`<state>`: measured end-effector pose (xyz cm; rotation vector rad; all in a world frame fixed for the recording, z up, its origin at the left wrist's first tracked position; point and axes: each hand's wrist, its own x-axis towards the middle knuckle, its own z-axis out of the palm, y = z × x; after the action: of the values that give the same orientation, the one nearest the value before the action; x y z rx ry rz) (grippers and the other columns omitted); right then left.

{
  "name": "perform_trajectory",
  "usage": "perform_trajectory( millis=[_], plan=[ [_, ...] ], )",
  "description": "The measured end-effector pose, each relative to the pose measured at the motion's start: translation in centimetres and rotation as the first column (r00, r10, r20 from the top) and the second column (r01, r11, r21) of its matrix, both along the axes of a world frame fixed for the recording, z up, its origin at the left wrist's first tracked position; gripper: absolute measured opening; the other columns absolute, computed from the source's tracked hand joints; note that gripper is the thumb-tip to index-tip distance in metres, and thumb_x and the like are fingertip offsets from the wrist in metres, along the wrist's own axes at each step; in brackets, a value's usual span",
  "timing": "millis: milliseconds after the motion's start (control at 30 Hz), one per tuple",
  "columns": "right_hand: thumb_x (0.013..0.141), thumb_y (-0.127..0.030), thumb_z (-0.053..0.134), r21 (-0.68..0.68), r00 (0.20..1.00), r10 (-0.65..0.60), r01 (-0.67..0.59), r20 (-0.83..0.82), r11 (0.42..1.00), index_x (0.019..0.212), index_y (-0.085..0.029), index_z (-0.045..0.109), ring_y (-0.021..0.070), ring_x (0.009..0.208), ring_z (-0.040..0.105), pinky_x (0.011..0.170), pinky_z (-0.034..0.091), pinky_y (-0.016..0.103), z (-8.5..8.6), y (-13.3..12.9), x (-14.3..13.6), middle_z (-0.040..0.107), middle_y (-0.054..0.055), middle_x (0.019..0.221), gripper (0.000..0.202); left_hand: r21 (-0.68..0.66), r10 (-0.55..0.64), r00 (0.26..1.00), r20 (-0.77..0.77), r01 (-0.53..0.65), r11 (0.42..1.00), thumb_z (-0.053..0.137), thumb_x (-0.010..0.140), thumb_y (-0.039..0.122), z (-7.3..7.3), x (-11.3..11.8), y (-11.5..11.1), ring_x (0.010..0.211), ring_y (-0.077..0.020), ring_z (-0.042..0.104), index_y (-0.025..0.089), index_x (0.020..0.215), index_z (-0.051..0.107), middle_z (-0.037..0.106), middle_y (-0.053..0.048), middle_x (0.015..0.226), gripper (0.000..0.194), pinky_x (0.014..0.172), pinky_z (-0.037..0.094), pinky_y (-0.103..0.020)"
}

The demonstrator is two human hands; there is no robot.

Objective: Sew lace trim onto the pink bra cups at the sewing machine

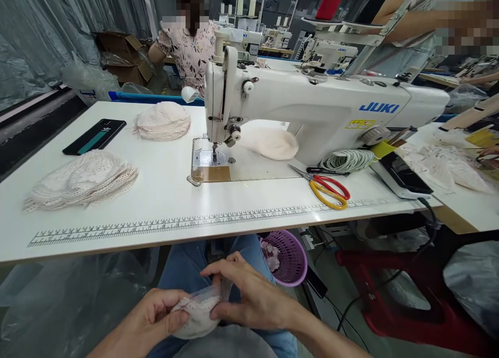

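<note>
Fingers (176, 321) on pale lace (199, 320), fabric (272, 259) in purple basket (293, 262)

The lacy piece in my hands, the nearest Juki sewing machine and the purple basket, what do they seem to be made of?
Lacy piece: looks like pale, matte fabric, openwork-edged and partly sheer; fibre unclear. Juki sewing machine: likely painted metal, given its smooth, glossy white casing. Purple basket: probably moulded plastic, slightly shiny, with even perforations.
</note>
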<state>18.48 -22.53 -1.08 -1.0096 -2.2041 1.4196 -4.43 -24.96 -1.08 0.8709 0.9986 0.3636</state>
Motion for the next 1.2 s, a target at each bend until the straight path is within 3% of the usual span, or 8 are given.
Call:
perform_trajectory(
  millis=[267, 467, 600, 733, 833, 1000, 1067, 1200],
  plan=[
    [0.078, -0.023, 0.072, -0.071, 0.998, -0.038, 0.041, 0.050, 0.997, 0.113, -0.022, 0.054, 0.0177, 0.095, 0.050, 0.084, 0.039, 0.026, 0.2, -0.5, -0.7, 0.064, -0.001, 0.092, 0.040, 0.001, 0.061, 0.998, -0.001, -0.061, 0.998, 0.067, 0.073, 0.058, -0.9, 0.2, -0.3, 0.069, -0.0166, 0.052, 0.014, 0.089, 0.073, 0.065, -0.004, 0.073, 0.047, 0.063, 0.038, -0.022],
    [0.083, -0.031, 0.068, -0.046, 0.998, 0.015, -0.012, 0.061, 0.999, 0.100, -0.022, 0.063, 0.0178, 0.094, 0.051, 0.080, 0.039, 0.025, 0.2, 0.7, -0.2, 0.066, 0.000, 0.086, 0.020, 0.174, -0.049, 0.988, -0.148, 0.075, 0.982, 0.066, 0.070, 0.063, -1.5, 0.7, 0.7, 0.056, -0.0099, 0.027, 0.012, 0.059, 0.062, 0.035, 0.005, 0.054, 0.052, 0.051, 0.021, -0.021],
    [0.077, -0.039, 0.072, -0.002, 0.995, 0.089, -0.089, 0.034, 0.996, 0.094, -0.018, 0.065, 0.0166, 0.082, 0.057, 0.083, 0.037, 0.030, -0.3, 0.9, 0.4, 0.066, 0.000, 0.082, 0.028, 0.070, -0.040, 0.992, -0.123, 0.049, 0.996, 0.068, 0.067, 0.064, -1.1, 0.4, 0.8, 0.057, -0.0108, 0.032, 0.012, 0.064, 0.064, 0.041, 0.004, 0.056, 0.051, 0.053, 0.025, -0.021],
    [0.065, -0.029, 0.082, 0.010, 0.998, -0.019, 0.019, 0.054, 1.000, 0.103, -0.021, 0.061, 0.0165, 0.081, 0.056, 0.085, 0.038, 0.031, -0.6, -0.1, -0.1, 0.065, -0.002, 0.085, 0.044, 0.009, 0.011, 0.993, -0.120, -0.010, 1.000, 0.068, 0.067, 0.063, -1.1, -0.3, 0.4, 0.058, -0.0115, 0.036, 0.013, 0.067, 0.066, 0.049, 0.002, 0.059, 0.051, 0.055, 0.028, -0.021],
    [0.068, -0.022, 0.080, -0.061, 0.997, -0.046, 0.049, 0.059, 0.997, 0.098, -0.023, 0.062, 0.0161, 0.083, 0.054, 0.083, 0.040, 0.028, -0.7, -0.7, -0.5, 0.064, -0.003, 0.084, 0.036, 0.024, -0.011, 0.994, -0.113, 0.014, 1.000, 0.070, 0.067, 0.060, -1.1, -0.6, 0.4, 0.057, -0.0116, 0.037, 0.013, 0.068, 0.067, 0.050, 0.002, 0.059, 0.047, 0.054, 0.027, -0.021],
    [0.071, -0.026, 0.078, -0.121, 0.999, 0.035, -0.033, 0.019, 0.992, 0.092, -0.021, 0.065, 0.0167, 0.086, 0.055, 0.078, 0.041, 0.025, -0.3, -0.1, -0.4, 0.066, -0.002, 0.080, 0.025, 0.032, -0.146, 0.978, -0.150, 0.153, 0.988, 0.077, 0.061, 0.045, -0.6, 0.0, 1.1, 0.054, -0.0097, 0.028, 0.013, 0.065, 0.069, 0.039, 0.006, 0.053, 0.033, 0.051, 0.019, -0.021],
    [0.077, -0.031, 0.073, -0.182, 0.994, 0.097, -0.106, -0.058, 0.977, 0.088, -0.018, 0.067, 0.0140, 0.077, 0.059, 0.076, 0.042, 0.024, -0.2, 0.4, 0.0, 0.066, -0.002, 0.075, 0.018, 0.007, -0.170, 0.969, -0.181, 0.174, 0.985, 0.076, 0.063, 0.041, -0.5, 0.3, 1.4, 0.053, -0.0098, 0.029, 0.013, 0.059, 0.068, 0.037, 0.006, 0.051, 0.029, 0.051, 0.020, -0.022],
    [0.080, -0.044, 0.067, -0.226, 0.977, 0.158, -0.188, -0.144, 0.956, 0.085, -0.016, 0.067, 0.0132, 0.072, 0.062, 0.078, 0.041, 0.026, -0.6, 0.3, 1.0, 0.069, 0.000, 0.078, 0.028, -0.024, -0.191, 0.967, -0.168, 0.189, 0.982, 0.077, 0.061, 0.042, -0.4, 0.5, 1.4, 0.055, -0.0109, 0.034, 0.012, 0.061, 0.070, 0.041, 0.004, 0.052, 0.031, 0.052, 0.023, -0.021]
  ],
)
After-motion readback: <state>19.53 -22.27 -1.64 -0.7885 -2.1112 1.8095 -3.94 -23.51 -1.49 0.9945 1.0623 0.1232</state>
